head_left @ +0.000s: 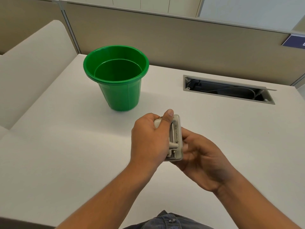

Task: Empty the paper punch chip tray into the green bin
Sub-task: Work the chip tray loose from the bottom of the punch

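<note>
A beige paper punch (177, 138) is held above the white desk (66, 146), turned on its side so its metal parts face me. My left hand (148, 139) grips its left side, thumb stretched over the top edge. My right hand (203, 156) holds it from the right and underneath. The green bin (116, 76) stands upright on the desk, farther away and to the left of the punch, with its mouth open and nothing visible inside. The chip tray itself is hidden by my hands.
A rectangular cable slot (229, 90) with wires inside is cut into the desk at the back right. A beige partition wall (165, 35) runs along the far edge. A lower cream surface (29, 66) adjoins the desk on the left.
</note>
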`<state>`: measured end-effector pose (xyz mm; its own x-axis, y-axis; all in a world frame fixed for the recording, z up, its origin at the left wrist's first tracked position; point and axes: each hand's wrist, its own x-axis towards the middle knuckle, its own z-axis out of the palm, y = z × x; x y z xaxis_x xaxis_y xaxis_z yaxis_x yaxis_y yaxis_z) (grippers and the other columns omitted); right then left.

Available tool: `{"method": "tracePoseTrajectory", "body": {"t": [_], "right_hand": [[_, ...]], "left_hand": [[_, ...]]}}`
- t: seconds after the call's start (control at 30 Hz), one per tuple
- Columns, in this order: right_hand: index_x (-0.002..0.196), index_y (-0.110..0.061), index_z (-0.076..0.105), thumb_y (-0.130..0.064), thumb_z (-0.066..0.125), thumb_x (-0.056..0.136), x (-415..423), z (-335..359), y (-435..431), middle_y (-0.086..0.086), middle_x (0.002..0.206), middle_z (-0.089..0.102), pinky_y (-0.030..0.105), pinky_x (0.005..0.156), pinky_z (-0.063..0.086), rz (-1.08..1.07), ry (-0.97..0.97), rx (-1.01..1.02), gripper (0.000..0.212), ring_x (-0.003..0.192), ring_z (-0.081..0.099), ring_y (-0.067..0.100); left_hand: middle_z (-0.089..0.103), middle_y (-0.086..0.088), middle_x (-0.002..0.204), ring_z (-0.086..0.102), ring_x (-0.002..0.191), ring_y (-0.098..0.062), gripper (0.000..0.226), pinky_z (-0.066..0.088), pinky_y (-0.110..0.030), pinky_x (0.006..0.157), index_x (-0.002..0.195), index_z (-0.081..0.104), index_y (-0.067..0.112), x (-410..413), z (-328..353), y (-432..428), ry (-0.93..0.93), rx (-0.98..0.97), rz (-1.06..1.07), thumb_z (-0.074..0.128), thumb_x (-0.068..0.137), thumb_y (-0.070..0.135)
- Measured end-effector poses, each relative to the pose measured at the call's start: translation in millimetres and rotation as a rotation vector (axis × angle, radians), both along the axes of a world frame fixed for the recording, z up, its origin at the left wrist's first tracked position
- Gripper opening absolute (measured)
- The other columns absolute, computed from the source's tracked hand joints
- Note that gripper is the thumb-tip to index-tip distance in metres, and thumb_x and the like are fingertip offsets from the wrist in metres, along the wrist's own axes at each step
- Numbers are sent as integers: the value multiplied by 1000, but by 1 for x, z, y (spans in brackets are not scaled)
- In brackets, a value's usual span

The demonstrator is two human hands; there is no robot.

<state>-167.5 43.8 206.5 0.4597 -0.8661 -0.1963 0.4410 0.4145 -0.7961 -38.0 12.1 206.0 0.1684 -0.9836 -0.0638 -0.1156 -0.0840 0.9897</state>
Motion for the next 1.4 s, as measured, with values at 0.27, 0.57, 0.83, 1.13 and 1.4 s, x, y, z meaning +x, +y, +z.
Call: {"method": "tracePoseTrajectory", "body": {"t": [0.27,0.57,0.83,1.13,1.4], "right_hand": [[132,0,56,13,51,67,-1,3,1,25,117,62,39,94,52,52,5,-88,67,102,60,35],[134,-5,55,24,44,80,4,7,1,27,123,62,42,98,52,19,55,-60,62,106,61,35],[116,-11,72,-45,38,99,21,2,-1,13,114,71,36,89,51,-262,-156,287,50,99,66,24],[99,-16,79,-47,45,97,31,-8,3,10,101,78,35,84,54,-459,-21,274,46,89,74,19],[113,-12,74,-46,42,98,34,-5,1,12,110,75,36,90,56,-450,-144,336,49,103,71,23]], "left_hand": [[62,15,50,60,43,-4,44,52,-26,45,66,61,19,0,-2,1,-26,-1,5,62,83,59],[73,-4,63,73,59,-26,45,61,-52,58,73,66,15,1,5,2,44,38,-3,63,81,59],[67,3,56,64,50,-11,46,57,-33,52,72,66,12,-6,2,3,33,12,-24,64,83,57],[68,9,65,66,61,-7,59,57,-33,59,79,62,26,2,-1,11,-163,16,-77,44,75,82],[63,12,59,66,57,-12,53,59,-35,57,73,57,23,1,5,10,-14,-1,-61,57,73,77]]}}
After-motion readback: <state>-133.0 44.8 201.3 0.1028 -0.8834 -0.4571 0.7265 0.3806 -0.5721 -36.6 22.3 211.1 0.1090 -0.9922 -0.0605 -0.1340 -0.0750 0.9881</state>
